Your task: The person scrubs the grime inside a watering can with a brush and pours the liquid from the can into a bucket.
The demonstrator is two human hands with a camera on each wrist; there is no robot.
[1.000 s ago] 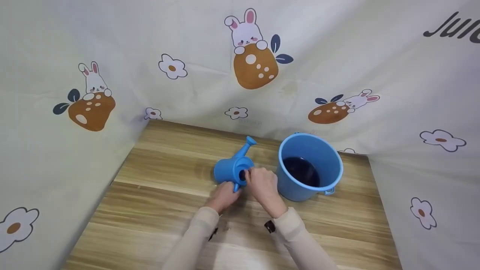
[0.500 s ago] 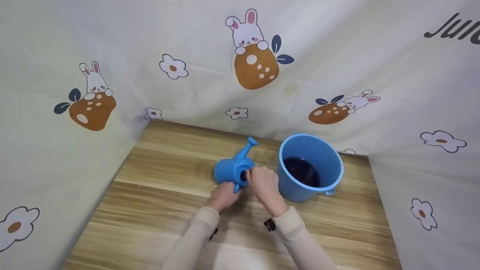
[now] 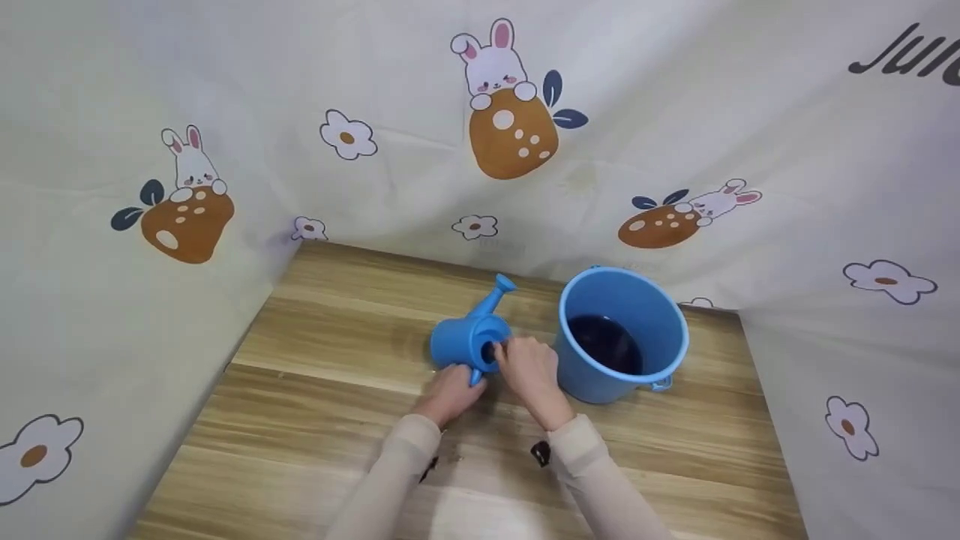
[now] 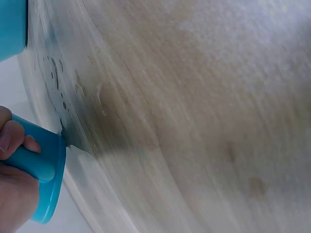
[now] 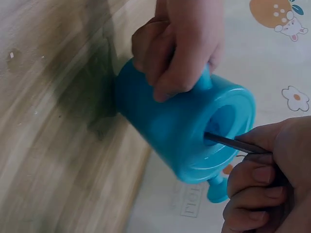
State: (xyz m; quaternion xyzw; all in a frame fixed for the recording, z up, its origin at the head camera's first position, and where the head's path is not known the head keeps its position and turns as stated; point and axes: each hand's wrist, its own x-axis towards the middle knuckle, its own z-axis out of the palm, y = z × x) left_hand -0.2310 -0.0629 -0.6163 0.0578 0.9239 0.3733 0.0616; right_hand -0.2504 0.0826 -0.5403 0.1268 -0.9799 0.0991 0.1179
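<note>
A blue watering can (image 3: 452, 341) stands on the wooden floor, its spout pointing to the back right. My left hand (image 3: 450, 394) grips its handle; in the right wrist view the fingers curl round that handle. My right hand (image 3: 529, 367) is at the can's top opening. Close up, the right hand (image 5: 262, 189) pinches a thin dark rod (image 5: 238, 144), one end of which goes into the opening. What is on the rod's inner end is hidden inside the can. The rest of its length lies in my curled fingers.
Just right of my right hand is a blue bucket (image 3: 652, 322) with dark-looking liquid (image 3: 604, 345) in its bottom. Wet spots (image 4: 53, 73) lie on the wooden surface. A printed rabbit sheet (image 3: 397, 187) rises behind and at both sides.
</note>
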